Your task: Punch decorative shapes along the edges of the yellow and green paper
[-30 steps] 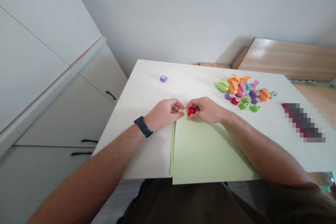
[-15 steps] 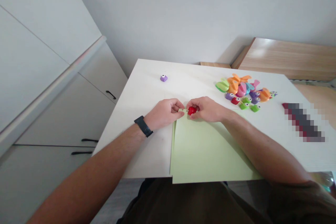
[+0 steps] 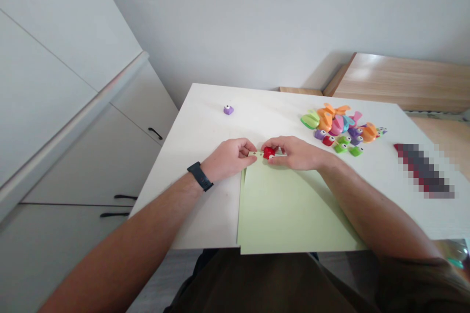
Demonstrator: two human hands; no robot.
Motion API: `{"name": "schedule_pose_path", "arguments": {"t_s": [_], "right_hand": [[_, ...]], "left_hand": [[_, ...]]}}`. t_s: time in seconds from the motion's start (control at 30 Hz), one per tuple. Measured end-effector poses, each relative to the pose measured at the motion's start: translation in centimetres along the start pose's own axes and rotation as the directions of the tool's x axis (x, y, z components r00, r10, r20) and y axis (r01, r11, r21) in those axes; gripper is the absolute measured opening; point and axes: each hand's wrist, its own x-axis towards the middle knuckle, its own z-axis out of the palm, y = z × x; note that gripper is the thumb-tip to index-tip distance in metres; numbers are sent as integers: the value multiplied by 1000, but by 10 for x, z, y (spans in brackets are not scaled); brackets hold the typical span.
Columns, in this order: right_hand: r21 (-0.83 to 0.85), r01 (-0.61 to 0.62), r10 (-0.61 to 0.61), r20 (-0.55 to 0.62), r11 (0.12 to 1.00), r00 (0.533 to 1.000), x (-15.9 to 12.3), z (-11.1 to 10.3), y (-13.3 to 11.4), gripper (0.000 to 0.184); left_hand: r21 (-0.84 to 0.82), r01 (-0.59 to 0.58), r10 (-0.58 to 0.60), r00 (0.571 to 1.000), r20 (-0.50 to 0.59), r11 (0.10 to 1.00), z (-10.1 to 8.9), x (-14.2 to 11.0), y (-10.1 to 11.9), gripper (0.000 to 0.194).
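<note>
A pale green sheet of paper [image 3: 290,205] lies at the front of the table, with another sheet's edge showing beneath its left side. My left hand [image 3: 233,157] wears a dark band at the wrist and pinches the sheet's top left corner. Small dark marks show on the paper by its fingertips. Just to the right, a small red toy head [image 3: 269,152] with a white eye rests at the sheet's top edge. My right hand [image 3: 299,153] is closed around it, thumb below and fingers above.
A purple toy head [image 3: 228,110] sits alone at the back left of the white table [image 3: 205,132]. Colourful toy fish parts [image 3: 336,124] are heaped at the back right. Farther right lies a blurred-out dark red object [image 3: 422,171]. Cabinets [image 3: 147,93] stand on the left.
The red toy head has turned in my right hand, so its white eye now faces me. Those fingers have shifted slightly right and loosened a little. My left hand stays at the corner.
</note>
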Motion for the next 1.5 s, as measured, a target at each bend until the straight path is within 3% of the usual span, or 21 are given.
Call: {"name": "schedule_pose_path", "arguments": {"t_s": [0.73,1.0,1.27,1.5], "right_hand": [[81,56,-51,-56,995,997,2,11,0,37],[200,-16,33,-83,980,996,4,13,6,38],[213,-29,71,-191,977,979,6,11,17,37],[268,-52,108,-200,962,974,5,11,26,39]], "left_hand": [[22,2,-2,1000,-5,1000,0,-1,1,25],[-6,8,-8,1000,-4,1000,-1,-2,4,24],[8,2,-2,1000,5,1000,0,0,0,22],[36,-10,10,1000,6,999,0,-1,-1,22]]}}
